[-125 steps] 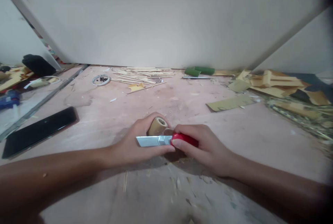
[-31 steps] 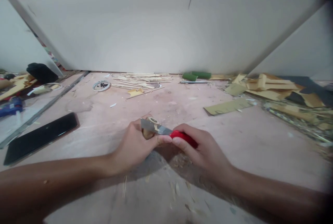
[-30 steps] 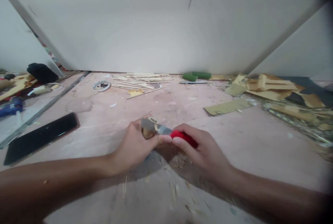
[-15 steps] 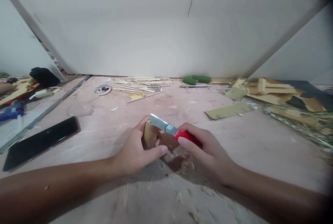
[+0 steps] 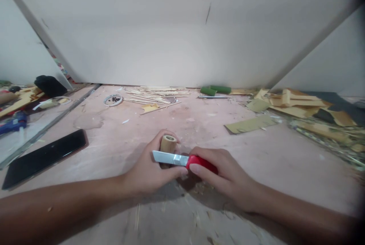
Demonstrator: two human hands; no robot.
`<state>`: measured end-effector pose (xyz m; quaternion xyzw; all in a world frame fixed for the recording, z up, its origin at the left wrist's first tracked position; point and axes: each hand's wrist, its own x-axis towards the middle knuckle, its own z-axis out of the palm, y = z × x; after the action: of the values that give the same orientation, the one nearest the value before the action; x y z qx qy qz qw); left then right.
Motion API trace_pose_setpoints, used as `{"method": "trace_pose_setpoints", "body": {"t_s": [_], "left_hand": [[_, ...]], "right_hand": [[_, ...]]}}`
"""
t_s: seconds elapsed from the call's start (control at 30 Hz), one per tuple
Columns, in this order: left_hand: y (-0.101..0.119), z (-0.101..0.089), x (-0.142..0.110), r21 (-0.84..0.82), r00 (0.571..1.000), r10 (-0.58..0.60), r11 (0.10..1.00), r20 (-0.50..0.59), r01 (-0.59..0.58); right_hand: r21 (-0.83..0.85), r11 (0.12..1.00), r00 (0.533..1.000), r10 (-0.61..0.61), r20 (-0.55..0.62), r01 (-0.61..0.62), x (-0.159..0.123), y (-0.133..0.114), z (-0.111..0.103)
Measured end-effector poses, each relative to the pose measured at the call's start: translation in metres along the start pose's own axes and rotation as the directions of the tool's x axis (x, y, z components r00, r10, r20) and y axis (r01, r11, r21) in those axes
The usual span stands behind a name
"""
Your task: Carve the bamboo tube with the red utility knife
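My left hand is wrapped round a short hollow piece of bamboo, whose open end faces up and toward me. In my right hand is a knife with a red handle and a wide, slant-tipped metal blade. The blade points left and lies across the front of the bamboo, hiding part of its lower side. My left thumb reaches along under the blade toward the red handle. Whether the blade's edge touches the bamboo I cannot tell. Shavings lie on the table below the hands.
A black phone lies to the left, with a blue glue gun beyond it. Thin sticks, a round dish and green tubes are at the back. A flat olive strip and scrap pieces lie at right.
The knife has come down and nearer to me, from the bamboo's top rim to across its front. The bamboo has tilted so its hollow end shows.
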<state>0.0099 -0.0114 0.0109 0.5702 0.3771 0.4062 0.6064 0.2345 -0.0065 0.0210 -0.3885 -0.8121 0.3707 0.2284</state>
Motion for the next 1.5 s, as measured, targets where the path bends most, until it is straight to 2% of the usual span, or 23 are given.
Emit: {"method": "trace_pose_setpoints", "body": {"t_s": [0.23, 0.37, 0.5, 0.63, 0.8, 1.03, 1.2, 1.33, 1.5], "left_hand": [[-0.002, 0.001, -0.001, -0.046, 0.999, -0.02, 0.999, 0.033, 0.022], [-0.005, -0.002, -0.004, 0.109, 1.0, 0.02, 0.994, 0.02, -0.022], [-0.004, -0.003, -0.006, 0.26, 0.999, 0.045, 0.964, 0.03, -0.051], [-0.002, -0.001, -0.004, 0.179, 1.0, 0.025, 0.984, 0.019, -0.028], [0.0, 0.001, -0.003, 0.108, 1.0, -0.02, 0.994, 0.023, 0.017], [0.003, 0.003, -0.002, 0.073, 0.998, 0.011, 0.997, -0.056, -0.007], [0.005, 0.006, -0.001, 0.036, 0.995, -0.036, 0.999, -0.088, 0.04], [0.004, 0.006, 0.001, 0.073, 0.984, -0.077, 0.993, -0.159, 0.09], [0.003, 0.005, 0.001, 0.161, 0.979, -0.047, 0.984, -0.201, 0.08]], "right_hand": [[0.01, 0.999, 0.999, -0.043, 0.026, 0.043, 0.0, 0.001, -0.002], [-0.051, 0.998, 1.0, -0.024, -0.014, 0.023, -0.002, 0.005, 0.002], [-0.2, 0.98, 0.996, -0.023, -0.081, 0.007, -0.003, 0.008, 0.005], [-0.208, 0.978, 0.998, 0.001, -0.063, -0.014, -0.003, 0.006, 0.005], [-0.177, 0.984, 0.999, -0.033, 0.003, 0.033, -0.003, 0.003, 0.004], [-0.181, 0.983, 1.0, -0.016, -0.017, 0.013, -0.001, 0.005, 0.005], [-0.173, 0.985, 0.999, 0.0, -0.052, -0.009, -0.002, 0.007, 0.007], [-0.17, 0.984, 0.997, 0.034, -0.073, -0.046, -0.003, 0.006, 0.01], [-0.191, 0.978, 0.99, 0.061, -0.125, -0.084, -0.005, 0.004, 0.011]]}}
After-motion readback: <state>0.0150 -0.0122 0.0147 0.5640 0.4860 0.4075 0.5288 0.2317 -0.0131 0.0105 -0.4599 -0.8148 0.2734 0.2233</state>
